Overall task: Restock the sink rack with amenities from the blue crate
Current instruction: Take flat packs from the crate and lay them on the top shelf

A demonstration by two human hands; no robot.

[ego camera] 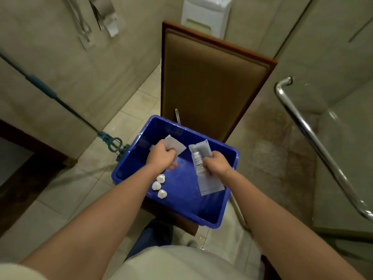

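The blue crate [218,215] sits below me on the seat of a brown chair. Inside it, my left hand [161,156] grips a small flat grey sachet [175,145] near the crate's far left side. To its right, my right hand [217,164] holds a long clear packet [201,178] with a white printed item in it, which reaches from the far wall toward the near side. Three small white wrapped pieces [159,185] lie on the crate floor under my left wrist. The sink rack is not in view.
The brown padded chair back [212,81] rises behind the crate. A blue mop handle [50,93] slants across the tiled floor at left. A chrome handle [314,138] on a glass shower door stands at right. A white toilet tank [205,15] is behind the chair.
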